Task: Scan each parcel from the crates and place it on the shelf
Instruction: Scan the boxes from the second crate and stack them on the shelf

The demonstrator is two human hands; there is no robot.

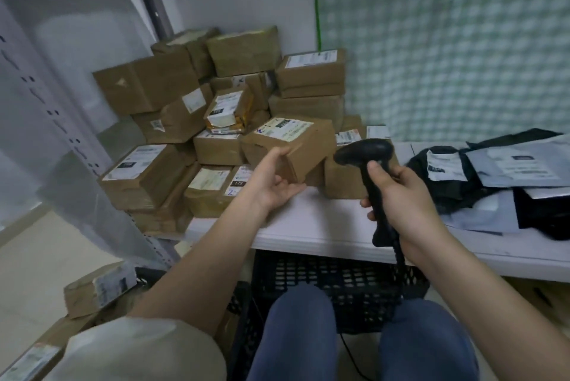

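While the person sits with both knees (296, 334) in blue trousers showing at the bottom, the left hand (273, 178) holds a small brown cardboard parcel (293, 146) up over the white shelf (324, 226). Its fingers are curled under the box and its thumb lies along the near top edge. The parcel is tilted, and a white label (285, 128) with print on it faces up.

Just to the right, the right hand (401, 198) is wrapped tight round the handle of a black barcode scanner (367, 154). The scanner's head sits close beside the parcel and points left toward it. A black cable (401, 260) hangs down from the bottom of the handle.

Behind the parcel there is a big pile of brown boxes (216, 121) against the white wall, stacked on the shelf, most of them with white labels. One packet in the pile has shiny yellow tape (229, 112). On the right side of the shelf lie flat grey and black mailer bags (505, 177), some with labels too.

Under the shelf, in front of the knees, stands a black plastic crate (333, 288) with holes in its side. More brown boxes (98, 288) sit low on the left, near the person's pale sleeve (138, 349). A grey metal shelf post (46, 103) with holes goes up on the left.
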